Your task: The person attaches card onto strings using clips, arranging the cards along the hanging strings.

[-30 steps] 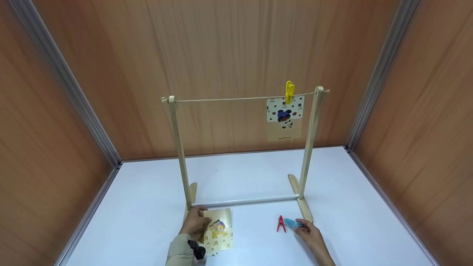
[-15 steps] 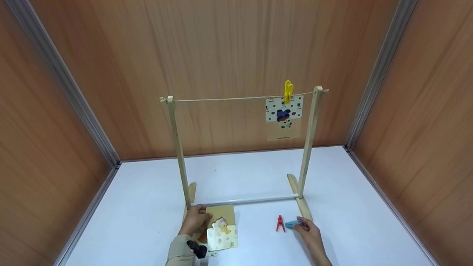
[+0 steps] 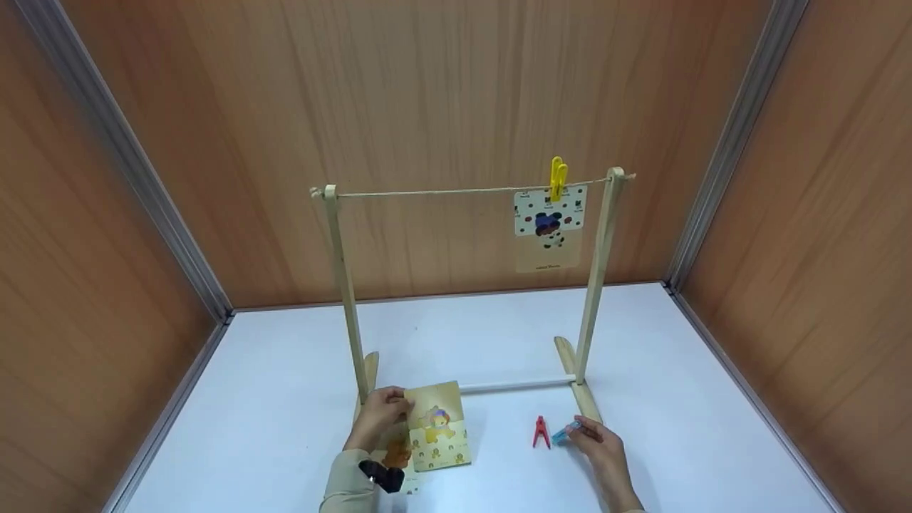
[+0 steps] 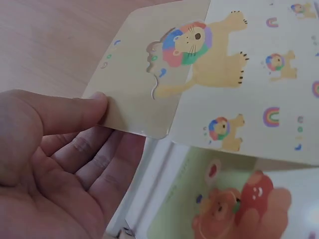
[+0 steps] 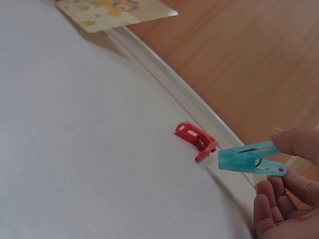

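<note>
In the head view my left hand (image 3: 377, 419) pinches the left edge of a lion card (image 3: 439, 427), which is lifted off the white table. The left wrist view shows the thumb on top of this lion card (image 4: 199, 64) and fingers beneath. Under it lies a bear card (image 4: 224, 204), partly covered. My right hand (image 3: 598, 449) pinches a blue clothespin (image 5: 244, 158) by its handle ends, thumb on one and fingers on the other. Just left of that, a red clothespin (image 3: 541, 432) rests on the table, apart from the hand.
A wooden rack stands on the table, its left post (image 3: 345, 292) and right post (image 3: 598, 278) joined by a string (image 3: 427, 192). From the string's right part hangs a dotted card (image 3: 548, 228) under a yellow clothespin (image 3: 558, 178). Wood-grain walls (image 3: 442, 92) enclose the table.
My left hand has raised the lion card and moved it a little right and away, uncovering more of the bear card. The blue clothespin has turned in my right hand.
</note>
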{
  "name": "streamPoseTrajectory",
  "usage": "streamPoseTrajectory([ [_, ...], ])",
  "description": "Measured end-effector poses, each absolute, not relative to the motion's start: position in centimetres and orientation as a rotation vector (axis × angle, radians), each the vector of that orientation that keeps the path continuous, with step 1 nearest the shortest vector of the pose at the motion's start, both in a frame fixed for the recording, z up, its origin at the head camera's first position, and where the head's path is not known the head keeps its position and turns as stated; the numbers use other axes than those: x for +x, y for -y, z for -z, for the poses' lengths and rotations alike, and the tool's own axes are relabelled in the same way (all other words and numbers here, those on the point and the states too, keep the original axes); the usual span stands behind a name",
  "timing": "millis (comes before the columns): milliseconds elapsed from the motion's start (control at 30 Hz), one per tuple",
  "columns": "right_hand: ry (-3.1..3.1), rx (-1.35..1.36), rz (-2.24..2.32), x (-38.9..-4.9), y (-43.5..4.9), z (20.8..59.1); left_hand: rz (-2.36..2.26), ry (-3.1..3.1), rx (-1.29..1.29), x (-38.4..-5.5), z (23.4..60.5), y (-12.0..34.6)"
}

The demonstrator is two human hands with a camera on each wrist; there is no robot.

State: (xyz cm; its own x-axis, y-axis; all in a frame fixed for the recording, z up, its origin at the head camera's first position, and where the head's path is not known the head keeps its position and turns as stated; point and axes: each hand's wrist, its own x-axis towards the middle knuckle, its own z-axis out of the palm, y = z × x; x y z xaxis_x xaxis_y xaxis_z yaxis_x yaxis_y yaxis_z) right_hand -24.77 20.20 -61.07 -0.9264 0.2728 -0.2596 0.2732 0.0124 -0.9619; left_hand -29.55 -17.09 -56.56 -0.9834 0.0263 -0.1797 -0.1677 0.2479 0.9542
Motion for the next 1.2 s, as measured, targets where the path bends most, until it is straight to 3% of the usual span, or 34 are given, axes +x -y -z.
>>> streamPoseTrajectory([
  [700, -2.192, 0.518, 2.203, -26.1, -19.3, 57.8, -2.061, -2.307, -0.138, -30.4, 51.7, 14.7],
  [1200, -2.249, 0.224, 2.239, -27.1, -18.3, 55.1, -2.104, -2.382, -0.034, -32.0, 49.9, 13.4],
])
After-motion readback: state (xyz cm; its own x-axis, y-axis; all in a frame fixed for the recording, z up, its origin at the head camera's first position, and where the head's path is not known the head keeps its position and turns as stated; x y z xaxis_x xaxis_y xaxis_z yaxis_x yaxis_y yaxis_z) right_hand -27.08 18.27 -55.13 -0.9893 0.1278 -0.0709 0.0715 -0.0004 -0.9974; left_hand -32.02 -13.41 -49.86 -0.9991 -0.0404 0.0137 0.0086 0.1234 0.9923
